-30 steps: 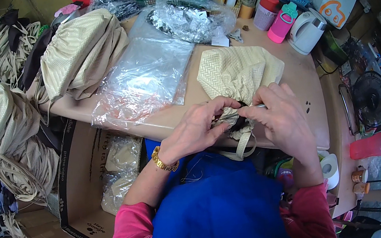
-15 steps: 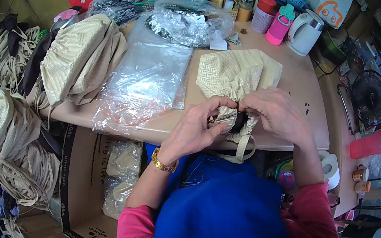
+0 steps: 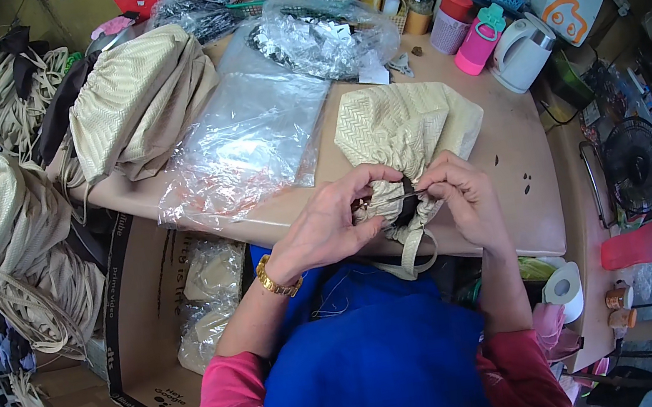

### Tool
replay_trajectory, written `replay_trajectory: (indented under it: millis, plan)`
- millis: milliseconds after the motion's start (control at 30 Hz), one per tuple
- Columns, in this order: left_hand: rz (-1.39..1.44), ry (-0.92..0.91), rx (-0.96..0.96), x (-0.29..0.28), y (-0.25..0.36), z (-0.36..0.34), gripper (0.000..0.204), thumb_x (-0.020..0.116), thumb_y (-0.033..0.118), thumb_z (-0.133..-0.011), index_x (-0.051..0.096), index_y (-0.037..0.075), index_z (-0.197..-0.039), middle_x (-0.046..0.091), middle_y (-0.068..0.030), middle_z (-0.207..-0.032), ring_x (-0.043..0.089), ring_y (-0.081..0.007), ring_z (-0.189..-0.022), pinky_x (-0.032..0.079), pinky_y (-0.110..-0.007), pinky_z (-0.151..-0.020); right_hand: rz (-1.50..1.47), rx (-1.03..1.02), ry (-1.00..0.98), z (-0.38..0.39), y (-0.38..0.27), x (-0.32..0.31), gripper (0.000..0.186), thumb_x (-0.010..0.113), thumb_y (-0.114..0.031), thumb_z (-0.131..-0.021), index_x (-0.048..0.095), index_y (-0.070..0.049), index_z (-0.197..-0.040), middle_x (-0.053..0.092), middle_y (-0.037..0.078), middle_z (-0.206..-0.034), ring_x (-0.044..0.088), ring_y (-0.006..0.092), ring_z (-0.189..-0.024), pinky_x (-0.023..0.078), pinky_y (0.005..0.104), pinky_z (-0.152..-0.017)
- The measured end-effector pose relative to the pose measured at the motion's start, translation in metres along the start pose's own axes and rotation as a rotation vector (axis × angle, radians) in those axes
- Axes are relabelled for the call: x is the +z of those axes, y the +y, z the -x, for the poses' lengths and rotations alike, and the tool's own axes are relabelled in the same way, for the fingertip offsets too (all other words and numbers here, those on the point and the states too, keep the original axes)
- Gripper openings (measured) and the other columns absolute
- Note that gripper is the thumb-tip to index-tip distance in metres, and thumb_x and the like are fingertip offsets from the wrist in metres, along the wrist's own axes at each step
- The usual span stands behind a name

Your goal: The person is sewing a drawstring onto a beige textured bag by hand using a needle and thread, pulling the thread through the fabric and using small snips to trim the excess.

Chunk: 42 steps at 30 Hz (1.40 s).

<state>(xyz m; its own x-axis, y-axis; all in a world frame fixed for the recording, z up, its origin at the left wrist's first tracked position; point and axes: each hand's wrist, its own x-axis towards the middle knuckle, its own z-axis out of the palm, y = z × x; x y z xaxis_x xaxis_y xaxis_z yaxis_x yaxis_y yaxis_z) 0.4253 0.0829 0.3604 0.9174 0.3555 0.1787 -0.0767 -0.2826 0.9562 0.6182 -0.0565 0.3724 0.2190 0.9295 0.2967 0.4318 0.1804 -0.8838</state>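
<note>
A cream drawstring bag [image 3: 390, 122] with a zigzag weave lies on the table, its gathered mouth toward me. My left hand [image 3: 330, 221] grips the left side of that mouth, thumb and fingers closed on the fabric. Dark lining [image 3: 405, 207] shows in the opening. At the right side of the mouth, my right hand [image 3: 462, 193] pinches a thin dark cord-like piece that runs across the opening; its exact kind is too small to tell. A cream strap [image 3: 411, 256] loops down from the bag over the table's front edge.
Clear plastic bags [image 3: 249, 139] lie left of the work. More cream bags [image 3: 138, 105] are heaped at the far left, above a cardboard box [image 3: 140, 315]. A pink bottle [image 3: 478, 46] and a white kettle [image 3: 521, 56] stand at the back right.
My right hand has shifted slightly away from the bag's mouth, now pinching the thin dark piece. More of the dark lining shows. My left hand stays nearly in place.
</note>
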Motion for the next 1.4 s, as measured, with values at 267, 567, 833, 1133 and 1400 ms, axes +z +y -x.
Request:
replay_trajectory:
  millis: [267, 567, 833, 1133, 1400]
  plan:
    - [-0.557, 0.426, 0.532, 0.014, -0.04, 0.002, 0.05, 0.065, -0.01, -0.07, 0.067, 0.011, -0.116, 0.056, -0.0073, -0.111, 0.06, -0.0239, -0.092, 0.05, -0.031, -0.081, -0.326, 0.106, 0.091, 0.002, 0.024, -0.002, 0.016, 0.055, -0.012, -0.101, 0.065, 0.0, -0.103, 0.064, 0.002, -0.093, 0.054, 0.0053, -0.077, 0.042, 0.0195, -0.068]
    - [-0.799, 0.592, 0.808, 0.001, -0.055, -0.031, 0.047, 0.074, -0.006, -0.065, 0.074, 0.013, -0.107, 0.061, -0.0107, -0.114, 0.062, -0.0234, -0.089, 0.053, -0.033, -0.071, -0.518, 0.139, 0.161, 0.0, 0.035, 0.013, 0.015, 0.058, -0.01, -0.098, 0.065, 0.002, -0.104, 0.063, 0.003, -0.092, 0.054, 0.0079, -0.078, 0.043, 0.0214, -0.068]
    - [-0.322, 0.579, 0.545, 0.006, -0.048, -0.015, 0.029, 0.074, -0.003, -0.072, 0.071, 0.005, -0.099, 0.061, -0.0082, -0.094, 0.06, -0.0207, -0.083, 0.049, -0.031, -0.072, 0.693, -0.365, 0.447, 0.006, -0.032, 0.01, 0.019, 0.072, 0.001, -0.076, 0.073, -0.007, -0.094, 0.057, 0.006, -0.087, 0.054, 0.0242, -0.081, 0.041, 0.0338, -0.071]
    - [-0.173, 0.594, 0.403, 0.01, -0.052, -0.011, 0.02, 0.074, 0.001, -0.075, 0.071, 0.005, -0.094, 0.058, -0.0054, -0.094, 0.054, -0.0169, -0.091, 0.045, -0.028, -0.078, 0.926, -0.473, 0.33, 0.009, -0.048, 0.002, 0.04, 0.066, 0.002, -0.061, 0.074, -0.012, -0.098, 0.059, 0.005, -0.091, 0.054, 0.0237, -0.084, 0.037, 0.0372, -0.075]
    - [-0.202, 0.581, 0.396, 0.01, -0.047, -0.009, 0.019, 0.076, 0.002, -0.074, 0.072, 0.005, -0.092, 0.058, -0.0054, -0.093, 0.054, -0.0167, -0.089, 0.045, -0.028, -0.076, 1.028, -0.494, 0.287, 0.005, -0.05, 0.003, 0.041, 0.063, -0.001, -0.063, 0.073, -0.014, -0.1, 0.06, 0.004, -0.092, 0.055, 0.0229, -0.084, 0.036, 0.038, -0.074]
